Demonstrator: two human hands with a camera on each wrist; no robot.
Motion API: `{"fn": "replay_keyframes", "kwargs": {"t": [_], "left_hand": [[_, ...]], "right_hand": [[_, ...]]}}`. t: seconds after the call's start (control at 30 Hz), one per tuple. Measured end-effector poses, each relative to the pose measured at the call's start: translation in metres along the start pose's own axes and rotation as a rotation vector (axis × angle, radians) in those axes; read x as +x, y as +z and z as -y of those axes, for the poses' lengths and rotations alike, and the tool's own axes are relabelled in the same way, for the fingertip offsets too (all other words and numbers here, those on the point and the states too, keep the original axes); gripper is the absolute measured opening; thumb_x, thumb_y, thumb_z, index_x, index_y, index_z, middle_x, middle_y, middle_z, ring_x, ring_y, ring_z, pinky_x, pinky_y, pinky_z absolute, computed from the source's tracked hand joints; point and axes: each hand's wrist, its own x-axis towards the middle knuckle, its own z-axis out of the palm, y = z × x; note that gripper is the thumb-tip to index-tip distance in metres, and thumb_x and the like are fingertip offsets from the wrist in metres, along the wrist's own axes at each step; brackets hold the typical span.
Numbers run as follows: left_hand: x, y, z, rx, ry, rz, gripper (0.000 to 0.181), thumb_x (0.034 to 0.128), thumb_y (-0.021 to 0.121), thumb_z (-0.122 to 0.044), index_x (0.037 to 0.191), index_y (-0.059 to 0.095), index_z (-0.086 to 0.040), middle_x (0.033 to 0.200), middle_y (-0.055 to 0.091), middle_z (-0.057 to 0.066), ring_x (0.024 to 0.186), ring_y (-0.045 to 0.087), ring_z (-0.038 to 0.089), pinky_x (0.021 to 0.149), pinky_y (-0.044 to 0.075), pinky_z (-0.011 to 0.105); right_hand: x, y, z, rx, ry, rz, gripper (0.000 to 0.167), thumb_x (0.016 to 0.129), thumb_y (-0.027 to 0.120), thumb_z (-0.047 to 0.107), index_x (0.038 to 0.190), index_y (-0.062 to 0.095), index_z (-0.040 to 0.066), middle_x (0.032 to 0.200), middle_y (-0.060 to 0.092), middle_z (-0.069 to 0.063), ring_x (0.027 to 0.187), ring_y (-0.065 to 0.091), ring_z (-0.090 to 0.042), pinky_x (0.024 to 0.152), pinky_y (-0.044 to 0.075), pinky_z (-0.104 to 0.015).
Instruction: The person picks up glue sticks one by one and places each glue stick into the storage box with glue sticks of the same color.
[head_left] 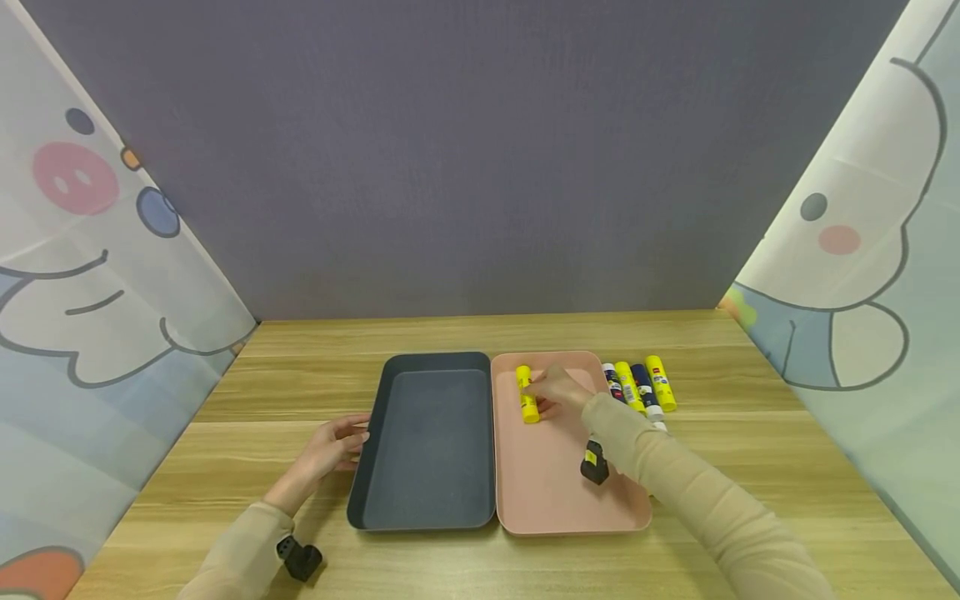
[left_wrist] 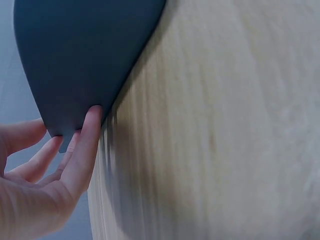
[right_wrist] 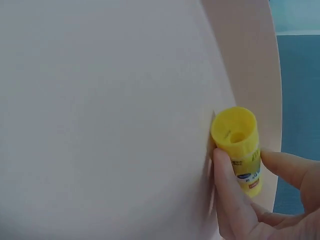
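My right hand (head_left: 558, 390) pinches a yellow glue stick (head_left: 529, 412) inside the pink tray (head_left: 536, 483), near its upper left part. In the right wrist view the glue stick (right_wrist: 247, 167) sits between thumb and fingers, its hollow yellow end facing the camera, beside the tray wall (right_wrist: 255, 75). My left hand (head_left: 326, 450) is at the left side of the dark grey tray (head_left: 423, 450), which stands against the pink one. In the left wrist view, loosely extended fingers (left_wrist: 90, 135) touch the grey tray's outer wall (left_wrist: 85, 55).
Right of the pink tray, on the wooden table (head_left: 757, 450), lie several glue sticks, among them a yellow one (head_left: 661, 383) and a dark blue one with a white end (head_left: 647, 390). A grey panel (head_left: 480, 167) rises behind the table; cartoon-printed sheets flank both sides.
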Motion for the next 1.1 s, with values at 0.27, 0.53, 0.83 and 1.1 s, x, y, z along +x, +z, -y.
{"fn": "replay_keyframes", "kwargs": {"t": [0.27,0.53,0.83,1.1], "left_hand": [[0.000,0.000,0.000,0.007,-0.006,-0.002,0.044,0.0899,0.047,-0.009,0.129,0.036,0.008,0.118,0.047,0.029,0.087,0.059,0.024,0.070,0.050,0.039],[0.000,0.000,0.000,0.010,-0.006,-0.006,0.044,0.0900,0.047,-0.009,0.129,0.036,0.007,0.118,0.046,0.029,0.087,0.059,0.024,0.069,0.050,0.038],[0.000,0.000,0.000,0.016,-0.003,-0.002,0.044,0.0900,0.047,-0.008,0.129,0.036,0.008,0.117,0.047,0.029,0.087,0.059,0.024,0.069,0.050,0.039],[0.001,0.000,0.000,0.016,-0.005,0.002,0.044,0.0899,0.047,-0.008,0.129,0.035,0.008,0.117,0.047,0.029,0.087,0.060,0.024,0.069,0.050,0.038]], "right_hand": [[-0.007,-0.007,0.001,-0.069,-0.074,0.004,0.032,0.084,0.056,0.009,0.109,0.053,-0.010,0.082,0.060,-0.015,0.064,0.056,-0.019,0.063,0.050,-0.030],[-0.023,-0.019,0.004,-0.106,-0.119,0.016,0.035,0.085,0.055,0.012,0.113,0.051,-0.009,0.102,0.059,-0.020,0.083,0.060,-0.029,0.071,0.050,-0.038],[-0.033,-0.031,0.003,-0.174,-0.166,-0.044,0.034,0.085,0.055,0.012,0.113,0.053,-0.007,0.095,0.062,-0.019,0.075,0.061,-0.030,0.064,0.051,-0.037],[-0.043,-0.048,0.005,-0.196,-0.216,-0.034,0.037,0.086,0.054,0.013,0.116,0.050,-0.009,0.103,0.057,-0.022,0.084,0.058,-0.034,0.069,0.049,-0.039]]}}
